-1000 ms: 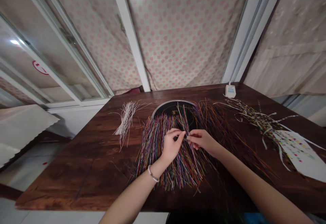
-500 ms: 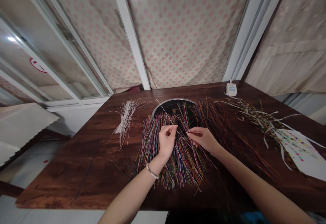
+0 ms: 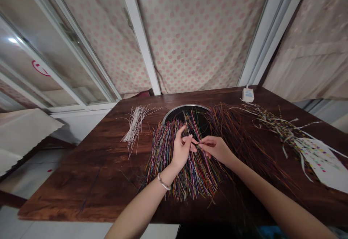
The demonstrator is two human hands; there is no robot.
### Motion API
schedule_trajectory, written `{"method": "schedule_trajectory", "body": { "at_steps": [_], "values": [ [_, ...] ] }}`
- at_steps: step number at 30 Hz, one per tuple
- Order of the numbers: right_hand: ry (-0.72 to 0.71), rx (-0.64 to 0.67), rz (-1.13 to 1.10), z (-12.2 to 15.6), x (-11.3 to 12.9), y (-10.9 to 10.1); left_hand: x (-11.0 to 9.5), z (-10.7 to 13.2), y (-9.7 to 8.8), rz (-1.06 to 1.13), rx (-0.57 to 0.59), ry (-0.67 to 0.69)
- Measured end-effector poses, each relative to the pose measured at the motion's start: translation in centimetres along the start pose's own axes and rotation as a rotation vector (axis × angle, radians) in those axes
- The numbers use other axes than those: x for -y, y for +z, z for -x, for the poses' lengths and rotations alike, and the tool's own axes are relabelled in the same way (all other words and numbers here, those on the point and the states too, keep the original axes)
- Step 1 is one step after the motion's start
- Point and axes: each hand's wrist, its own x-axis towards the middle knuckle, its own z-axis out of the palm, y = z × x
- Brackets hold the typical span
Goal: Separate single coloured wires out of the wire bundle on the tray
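Note:
My right hand [image 3: 216,148] pinches a slim bundle of coloured strands [image 3: 196,125] between thumb and fingers. My left hand [image 3: 181,150], with a beaded bracelet on the wrist, is right beside it; its index finger points up, and its other fingertips reach to the right fingertips. I see no strand held in the left hand. Under both hands lies a thick spread of thin multicoloured strands [image 3: 181,181], fanned toward me. Its far end lies over a round black plate [image 3: 174,114] with a grey rim. The white strand between the hands cannot be made out.
A bunch of white strands [image 3: 134,123] lies left on the dark wooden table [image 3: 81,170]. Reddish-brown strands [image 3: 244,145] spread to the right. Farther right are dotted ribbons [image 3: 277,123] and a white sheet with coloured dots [image 3: 320,163]. A small white box [image 3: 247,95] stands at the back.
My left hand has moved right, up to the right fingertips, and its fingers have spread. The white strand it pinched no longer shows. My right hand stays nearly in place.

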Motion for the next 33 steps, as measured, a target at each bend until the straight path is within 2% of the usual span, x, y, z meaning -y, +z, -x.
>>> {"method": "schedule_trajectory", "body": {
  "at_steps": [3,8,12,16,21,26,33],
  "values": [
    [0.023,-0.039,0.056,0.1,-0.1,-0.1,0.3,0.1,0.1,-0.024,0.062,0.012],
    [0.003,-0.074,0.103,0.3,0.2,-0.1,1.5,-0.3,-0.1,-0.094,0.077,-0.156],
    [-0.01,-0.031,0.1,0.5,0.6,0.0,1.3,-0.4,-0.1,-0.099,0.117,-0.239],
    [-0.012,0.015,0.082,0.7,0.6,0.0,0.8,-0.4,-0.1,-0.076,0.151,-0.255],
    [-0.001,0.015,0.072,0.5,0.3,-0.1,0.8,-0.4,-0.1,0.008,0.149,-0.283],
    [0.035,0.041,0.033,0.3,0.2,-0.1,0.8,-0.4,-0.1,0.0,0.127,-0.294],
    [0.054,0.006,0.048,0.3,0.6,-0.1,0.6,-0.3,0.0,0.041,0.152,-0.306]
  ]
}}
